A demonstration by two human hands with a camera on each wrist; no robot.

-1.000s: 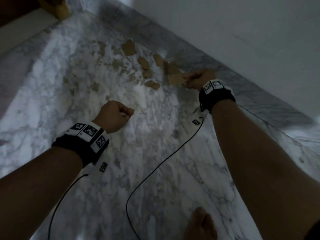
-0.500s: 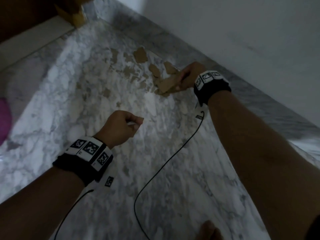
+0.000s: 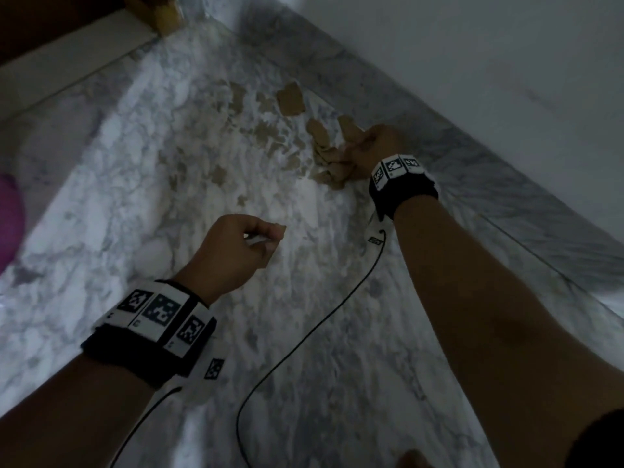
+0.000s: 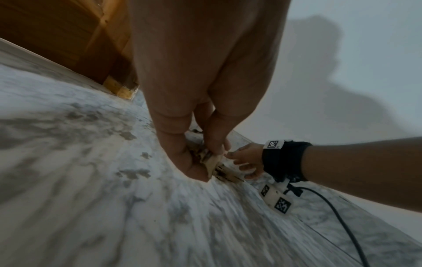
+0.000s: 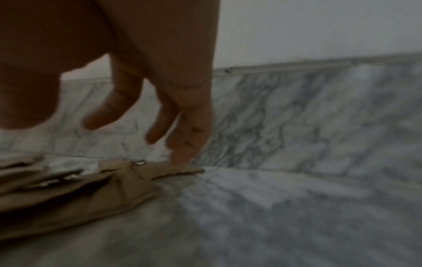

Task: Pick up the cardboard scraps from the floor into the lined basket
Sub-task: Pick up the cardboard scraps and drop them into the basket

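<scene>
The cardboard scraps [image 3: 291, 102] lie scattered on the marble floor [image 3: 304, 332] near its edge along the wall. They look light, thin and stiff, lying flat, so lifting them by a raised torn edge seems easiest. The right hand [image 3: 369, 150] hangs over a small overlapping heap [image 5: 68, 189], fingers [image 5: 187, 144] spread, one tip touching the top piece. The left hand [image 3: 236, 251] is curled, pinching pale scraps [image 4: 213, 161]. The basket cannot be identified; only a pink shape is cut off at the left. Motion blur softens the smaller bits.

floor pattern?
White marble floor with grey veining; clearest in the head view.
</scene>
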